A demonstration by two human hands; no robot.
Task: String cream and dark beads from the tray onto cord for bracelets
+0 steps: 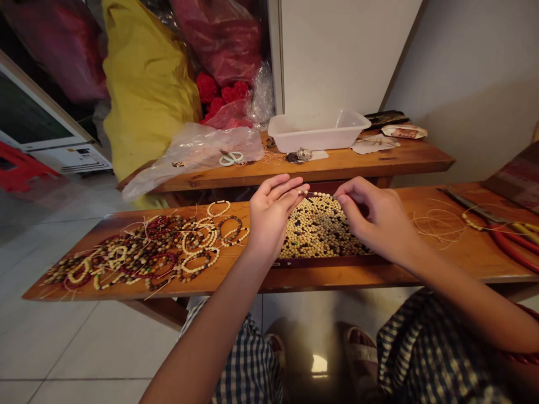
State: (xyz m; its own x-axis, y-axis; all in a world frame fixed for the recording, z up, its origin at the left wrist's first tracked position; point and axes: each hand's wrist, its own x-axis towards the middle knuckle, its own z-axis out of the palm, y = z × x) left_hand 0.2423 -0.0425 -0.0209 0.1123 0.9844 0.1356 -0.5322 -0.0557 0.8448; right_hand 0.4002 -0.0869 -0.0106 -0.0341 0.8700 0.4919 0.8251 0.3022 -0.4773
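Dim, warm light leaves soft shadow on the wall (471,67), glare on the floor (319,363), and stretched edges.

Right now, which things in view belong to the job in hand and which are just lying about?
Likely part of the job:
- bead strand pinched between left hand and right hand
- dark red tray with loose beads
- piled beaded loops

Apparently lying about:
- white tub
- yellow sack
- clear plastic bag
- red-handled tool, unheld, though possibly useful
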